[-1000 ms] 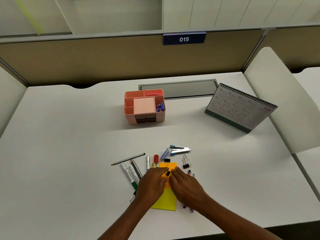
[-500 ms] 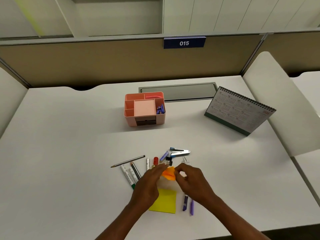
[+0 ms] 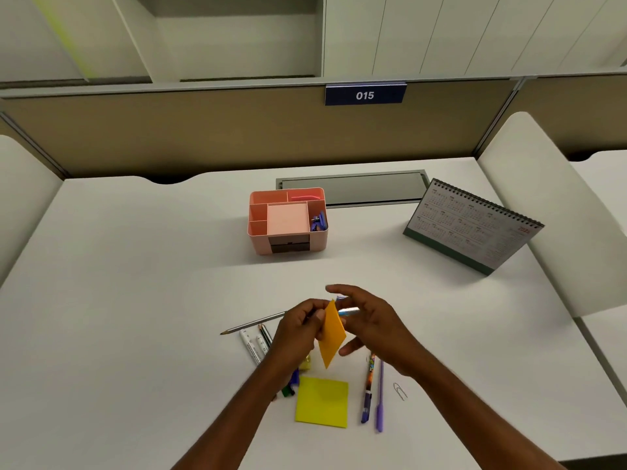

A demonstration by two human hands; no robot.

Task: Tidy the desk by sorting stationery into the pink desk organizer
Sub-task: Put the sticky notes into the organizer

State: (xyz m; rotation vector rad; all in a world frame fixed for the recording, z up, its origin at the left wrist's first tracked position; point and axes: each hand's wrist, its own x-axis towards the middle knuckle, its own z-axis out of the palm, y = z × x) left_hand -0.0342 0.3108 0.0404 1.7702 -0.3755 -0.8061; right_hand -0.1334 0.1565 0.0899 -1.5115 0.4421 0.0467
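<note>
White desk [image 3: 135, 300] in a cubicle, tan partition behind with a blue "015" plate [image 3: 365, 95]; grey cable hatch [image 3: 353, 188] at the far edge; pink desk organizer [image 3: 287, 220] far centre, just in front of the hatch, blue items in its right compartment, a pink item in the far right slot; desk calendar [image 3: 471, 225] standing to the right, well apart from the organizer; both hands raised above the near-centre clutter; left hand [image 3: 300, 330] pinches the orange sticky-note pad [image 3: 331, 334] by its left edge, fingers closed on it, pad tilted on a corner, clear of the desk; right hand [image 3: 369, 320] just right of the pad, fingers spread loosely, whether it touches the pad cannot be told; a light blue object [image 3: 349, 312] shows between the hands, who holds it unclear; yellow sticky-note pad [image 3: 322, 401] flat on the desk near the viewer, below the hands; two purple pens [image 3: 373, 395] side by side to its right; paper clip [image 3: 400, 391] further right; pencil [image 3: 252, 323] and white markers [image 3: 252, 346] left of the hands, partly hidden by the left wrist.
</note>
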